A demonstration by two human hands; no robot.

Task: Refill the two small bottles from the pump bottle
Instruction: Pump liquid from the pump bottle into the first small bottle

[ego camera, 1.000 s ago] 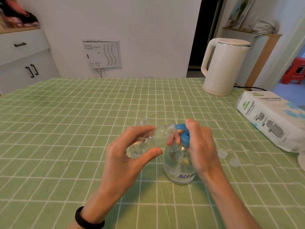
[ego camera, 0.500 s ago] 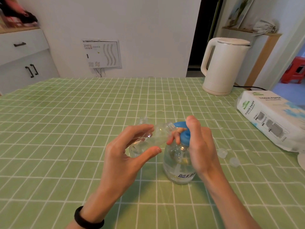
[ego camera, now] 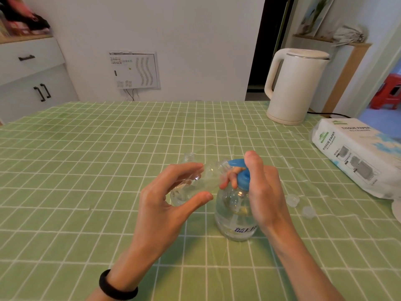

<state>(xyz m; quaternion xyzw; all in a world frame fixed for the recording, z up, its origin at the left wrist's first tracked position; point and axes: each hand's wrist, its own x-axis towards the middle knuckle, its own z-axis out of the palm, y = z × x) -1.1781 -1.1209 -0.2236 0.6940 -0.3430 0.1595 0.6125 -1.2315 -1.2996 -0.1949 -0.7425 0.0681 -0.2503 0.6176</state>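
Head: pump bottle and small bottle each hold clear liquid.

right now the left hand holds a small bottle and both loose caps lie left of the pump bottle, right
No. The head view shows both loose caps right of the pump bottle; the left hand does hold the small bottle.

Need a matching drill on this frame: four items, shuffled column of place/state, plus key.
Items
1. pump bottle
2. nearer small bottle
3. kettle
4. caps

Place/state
A. lying loose on the tablecloth, right of the right hand
B. tilted, held in the left hand, mouth at the blue spout
C. upright on the tablecloth, right hand on its blue head
D. standing farthest back, on the right

Pairs: 1-C, 2-B, 3-D, 4-A
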